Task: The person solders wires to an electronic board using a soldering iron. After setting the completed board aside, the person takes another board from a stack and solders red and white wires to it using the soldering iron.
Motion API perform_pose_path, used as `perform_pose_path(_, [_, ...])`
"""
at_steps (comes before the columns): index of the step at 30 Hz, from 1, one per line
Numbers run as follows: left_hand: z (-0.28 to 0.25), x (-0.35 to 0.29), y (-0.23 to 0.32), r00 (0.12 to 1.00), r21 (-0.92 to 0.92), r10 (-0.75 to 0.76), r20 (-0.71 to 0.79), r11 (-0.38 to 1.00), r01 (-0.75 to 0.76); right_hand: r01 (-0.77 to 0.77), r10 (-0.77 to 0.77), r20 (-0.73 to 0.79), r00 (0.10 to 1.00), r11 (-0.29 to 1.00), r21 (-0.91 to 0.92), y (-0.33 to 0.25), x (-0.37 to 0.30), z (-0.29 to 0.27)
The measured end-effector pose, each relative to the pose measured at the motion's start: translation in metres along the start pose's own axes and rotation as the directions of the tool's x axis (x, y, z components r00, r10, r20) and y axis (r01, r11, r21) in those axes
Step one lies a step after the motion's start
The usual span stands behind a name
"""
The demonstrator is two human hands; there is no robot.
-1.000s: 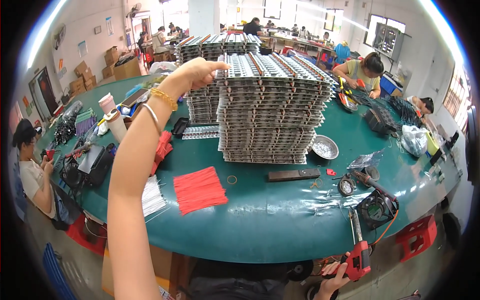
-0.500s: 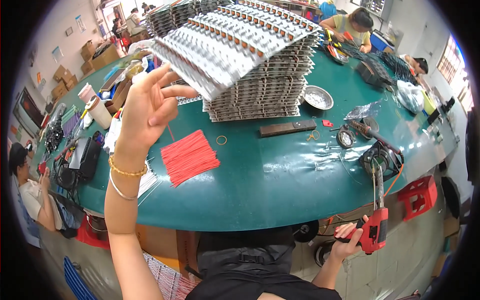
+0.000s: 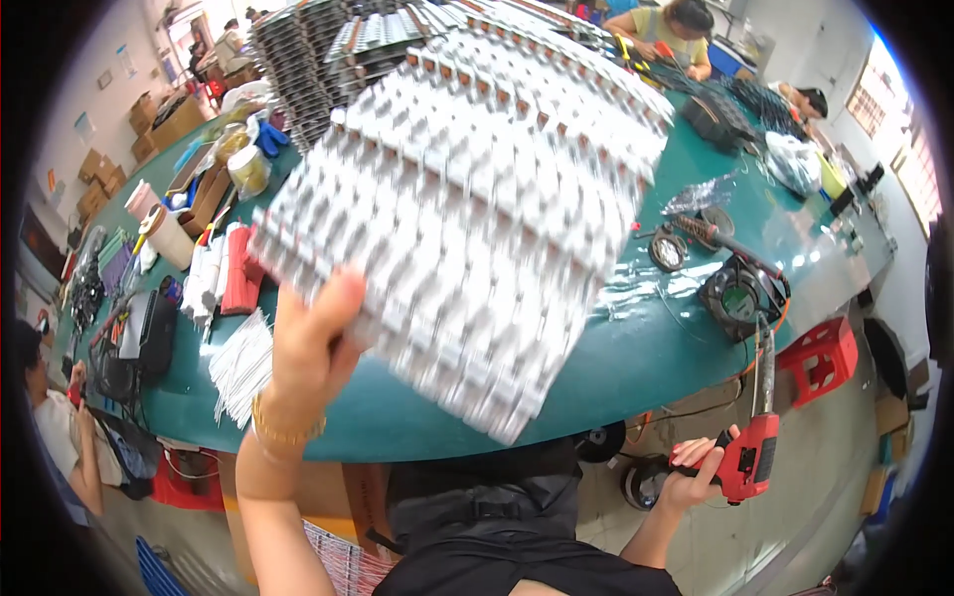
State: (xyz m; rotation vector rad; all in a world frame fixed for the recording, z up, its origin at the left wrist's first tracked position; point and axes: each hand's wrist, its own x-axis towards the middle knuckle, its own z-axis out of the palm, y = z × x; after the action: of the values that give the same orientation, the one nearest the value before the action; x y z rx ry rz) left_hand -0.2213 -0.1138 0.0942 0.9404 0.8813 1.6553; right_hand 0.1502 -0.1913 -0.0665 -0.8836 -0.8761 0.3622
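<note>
My left hand [image 3: 316,343] grips the near left edge of a wide panel of small circuit boards [image 3: 457,209], its thumb on top. The panel is tilted above the table, blurred by motion, with rows of white and silver parts and some brown ones. It hides the stack behind it and the loose red wires. Low at the right, my right hand [image 3: 693,475] is closed around the handle of a red soldering gun [image 3: 747,459]. The gun's long metal barrel points up toward a round black stand [image 3: 740,298] at the table's edge.
White wires [image 3: 241,368] and a red bundle [image 3: 241,273] lie left on the green table [image 3: 417,417]. Another board stack [image 3: 288,74] stands behind. A small round tin [image 3: 668,251] and a red stool [image 3: 820,360] are at right. Co-workers sit at the far right and left.
My left hand has taken the top panel off the stack and brought it nearer and lower, over the loose red wires. My right hand and the soldering gun have barely moved.
</note>
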Motion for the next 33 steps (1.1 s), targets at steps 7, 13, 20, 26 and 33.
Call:
perform_pose_path(7, [-0.033,-0.041,-0.071,0.851,0.017,-0.421,0.314,0.899,0.438,0.079,-0.077,0.018,0.997,0.982,-0.171,0.006,-0.007,0.002])
perform_pose_path(13, [-0.041,-0.046,-0.118,0.589,0.492,-0.795,0.144,0.574,0.655,0.093,0.076,0.334,0.940,0.883,-0.461,0.004,-0.034,0.021])
perform_pose_path(20, [-0.043,-0.025,-0.060,0.823,0.889,-0.564,0.063,0.407,0.211,0.619,-0.160,0.719,0.676,0.652,-0.437,0.045,-0.033,0.030])
perform_pose_path(26, [-0.078,-0.032,-0.066,0.986,0.920,-0.111,0.124,0.385,-0.072,0.631,-0.146,0.709,0.690,0.602,-0.490,0.047,0.001,0.038])
perform_pose_path(33, [-0.088,-0.018,-0.091,0.971,0.870,0.052,0.233,0.435,-0.232,0.302,-0.021,0.408,0.913,0.708,-0.638,0.049,-0.002,0.002])
